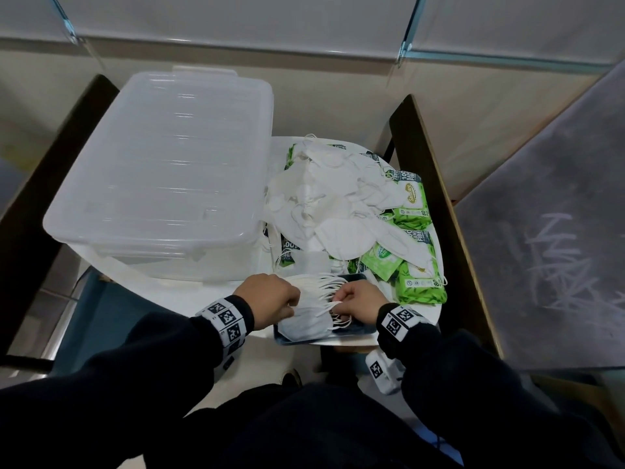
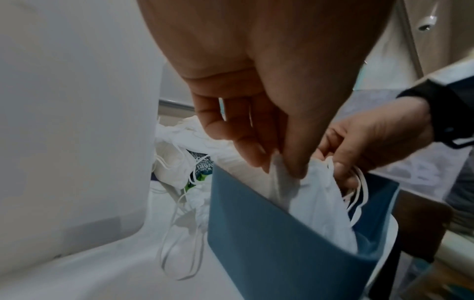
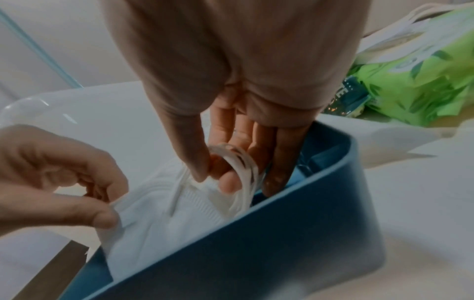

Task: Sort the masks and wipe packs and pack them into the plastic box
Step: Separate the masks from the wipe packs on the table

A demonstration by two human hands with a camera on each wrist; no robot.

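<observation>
A white tabletop (image 1: pixel 182 299) fills the centre. Beige floor tiles (image 1: pixel 338 106) lie at twelve o'clock, a grey chalk-scribbled panel (image 1: pixel 548 238) at three o'clock.

The setting is presenting as an office or meeting-room type interior. Frosted glass partition panels (image 1: pixel 236 25) in metal frames are running along the far side. A small white bench (image 1: pixel 176 299) is standing over a pale tiled floor (image 1: pixel 321 103), with dark wooden chair frames (image 1: pixel 426 170) flanking it left and right.
</observation>
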